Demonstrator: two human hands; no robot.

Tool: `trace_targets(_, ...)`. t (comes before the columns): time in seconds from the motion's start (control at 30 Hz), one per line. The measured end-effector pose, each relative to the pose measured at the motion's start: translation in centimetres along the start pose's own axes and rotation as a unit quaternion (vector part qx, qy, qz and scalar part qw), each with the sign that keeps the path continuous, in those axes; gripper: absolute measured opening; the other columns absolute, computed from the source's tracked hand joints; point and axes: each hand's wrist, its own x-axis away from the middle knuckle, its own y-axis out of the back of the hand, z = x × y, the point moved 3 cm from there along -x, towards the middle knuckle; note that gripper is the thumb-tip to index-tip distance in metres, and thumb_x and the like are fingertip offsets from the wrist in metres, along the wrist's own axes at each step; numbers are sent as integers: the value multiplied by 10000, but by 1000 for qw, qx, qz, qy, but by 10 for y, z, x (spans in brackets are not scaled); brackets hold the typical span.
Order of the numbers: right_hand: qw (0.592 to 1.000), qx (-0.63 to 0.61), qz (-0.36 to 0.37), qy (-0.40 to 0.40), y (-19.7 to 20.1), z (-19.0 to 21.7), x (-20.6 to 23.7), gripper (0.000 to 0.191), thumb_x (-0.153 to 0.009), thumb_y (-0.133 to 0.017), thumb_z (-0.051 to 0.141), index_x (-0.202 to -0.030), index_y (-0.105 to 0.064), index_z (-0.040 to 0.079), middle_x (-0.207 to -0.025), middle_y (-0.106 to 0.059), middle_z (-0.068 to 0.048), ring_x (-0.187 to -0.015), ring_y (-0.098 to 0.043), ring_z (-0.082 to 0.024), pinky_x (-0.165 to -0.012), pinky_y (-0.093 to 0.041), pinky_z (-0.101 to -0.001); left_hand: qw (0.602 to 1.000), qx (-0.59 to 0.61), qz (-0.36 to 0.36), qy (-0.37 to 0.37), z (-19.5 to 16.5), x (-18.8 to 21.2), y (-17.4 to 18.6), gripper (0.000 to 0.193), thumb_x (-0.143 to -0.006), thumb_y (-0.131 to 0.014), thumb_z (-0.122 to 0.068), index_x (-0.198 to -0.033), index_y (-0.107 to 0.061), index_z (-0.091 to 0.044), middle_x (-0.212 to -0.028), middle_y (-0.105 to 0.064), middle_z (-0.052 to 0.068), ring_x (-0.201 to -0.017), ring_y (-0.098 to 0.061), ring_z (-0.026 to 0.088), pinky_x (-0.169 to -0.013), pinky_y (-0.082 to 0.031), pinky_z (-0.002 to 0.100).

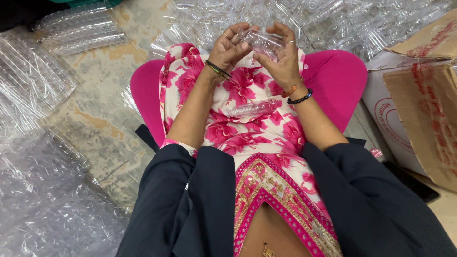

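Dark sleeves (190, 200) sit closest, and past them a see-through plastic bottle (251, 109) lies on its side on the flowered lap (247, 133), likely parked there within easy reach. Out over the knees, the left hand (230, 47) and the right hand (282, 59) are both closed around a small clear plastic piece (259, 42), held up between them, likely to see it well. It looks shiny, see-through and thin, like the piles of clear plastic (333, 19) on the floor (95, 119) past the knees.

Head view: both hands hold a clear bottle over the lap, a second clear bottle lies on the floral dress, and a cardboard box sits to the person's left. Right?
Not quite. The head view shows the cardboard box on the person's right, not the left. The rest holds: the left hand and right hand hold a clear bottle over the lap, and a second bottle lies on the floral dress.
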Motion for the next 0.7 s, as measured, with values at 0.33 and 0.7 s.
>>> trace_targets(0.33,995,-65,-72,-27,58,-8,23,464,-1030,-820,-49,-1381,-526,30,-1337,-608,-84,-1227,-644,-182,-1059,-575,-325,688,-691,118,189,50,72,-61,700,-819,-822,-463,-1335,-561,-67,-1178,-691,184,-1098,-670,354,-972,-529,438)
trace_targets(0.7,987,42,15,-152,89,65,82,410,-1028,-784,105,-1343,-543,2,-1301,-651,-128,-1171,-688,-185,-1031,-589,-312,807,-589,35,19,38,94,-41,717,-861,-826,-451,-1443,-556,-131,-1274,-695,161,-1138,-707,299,-988,-569,397)
